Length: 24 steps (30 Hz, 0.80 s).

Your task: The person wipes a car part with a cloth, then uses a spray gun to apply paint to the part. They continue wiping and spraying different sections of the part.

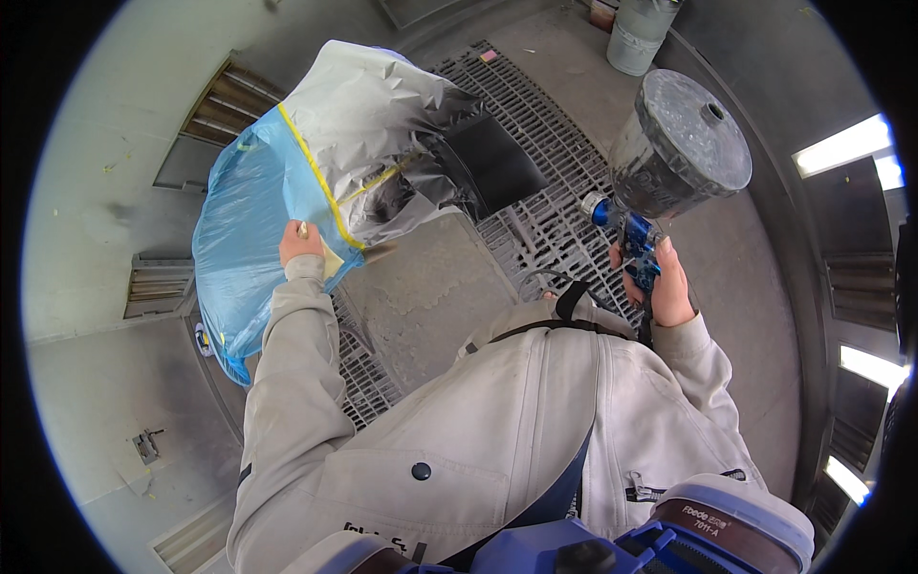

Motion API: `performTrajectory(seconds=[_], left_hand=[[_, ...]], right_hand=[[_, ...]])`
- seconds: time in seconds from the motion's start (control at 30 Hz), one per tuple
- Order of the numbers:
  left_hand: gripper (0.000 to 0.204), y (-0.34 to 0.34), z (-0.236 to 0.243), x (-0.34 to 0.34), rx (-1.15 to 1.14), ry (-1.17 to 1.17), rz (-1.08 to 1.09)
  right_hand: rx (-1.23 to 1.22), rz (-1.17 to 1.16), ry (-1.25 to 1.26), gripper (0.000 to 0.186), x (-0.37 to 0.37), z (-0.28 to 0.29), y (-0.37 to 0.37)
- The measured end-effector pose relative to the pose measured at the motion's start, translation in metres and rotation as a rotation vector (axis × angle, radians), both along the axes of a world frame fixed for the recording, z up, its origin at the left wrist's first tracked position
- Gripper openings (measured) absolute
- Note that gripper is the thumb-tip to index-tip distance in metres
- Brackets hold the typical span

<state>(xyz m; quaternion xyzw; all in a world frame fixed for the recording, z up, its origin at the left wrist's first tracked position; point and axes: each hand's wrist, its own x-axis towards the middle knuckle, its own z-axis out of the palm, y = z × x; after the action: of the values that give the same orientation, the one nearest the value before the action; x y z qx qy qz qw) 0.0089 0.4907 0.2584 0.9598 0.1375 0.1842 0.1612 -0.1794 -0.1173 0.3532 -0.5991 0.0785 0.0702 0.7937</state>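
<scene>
My right hand is wrapped round the handle of a blue spray gun. A large, paint-stained grey cup with a lid sits on top of the gun. My left hand is closed on a pale yellow cloth, whose edge sticks out below the fingers. It is in front of a covered object, close to its blue plastic sheet. Yellow tape joins that sheet to silver masking foil, darkened with black overspray. A glossy black panel shows at the foil's right end.
Metal floor grating runs beneath the covered object and beside a bare floor strip. A grey bucket stands at the far right. Lit lamps line the right wall. A respirator shows along the lower edge.
</scene>
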Motion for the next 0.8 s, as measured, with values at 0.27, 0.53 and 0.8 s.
performTrajectory(seconds=[0.27, 0.53, 0.8], left_hand=[[0.024, 0.0009, -0.0006, -0.0004, -0.013, -0.013, -0.020], [0.025, 0.0019, -0.0007, 0.0002, -0.031, -0.008, -0.019], [0.025, -0.0031, 0.0024, -0.0011, -0.037, -0.010, -0.001]], right_hand=[[-0.006, 0.001, -0.004, 0.080, -0.0018, 0.0001, 0.0019], [-0.028, 0.006, -0.016, 0.081, -0.0045, 0.0028, 0.0056], [-0.046, -0.005, -0.015, 0.083, -0.0100, 0.0019, 0.0080]])
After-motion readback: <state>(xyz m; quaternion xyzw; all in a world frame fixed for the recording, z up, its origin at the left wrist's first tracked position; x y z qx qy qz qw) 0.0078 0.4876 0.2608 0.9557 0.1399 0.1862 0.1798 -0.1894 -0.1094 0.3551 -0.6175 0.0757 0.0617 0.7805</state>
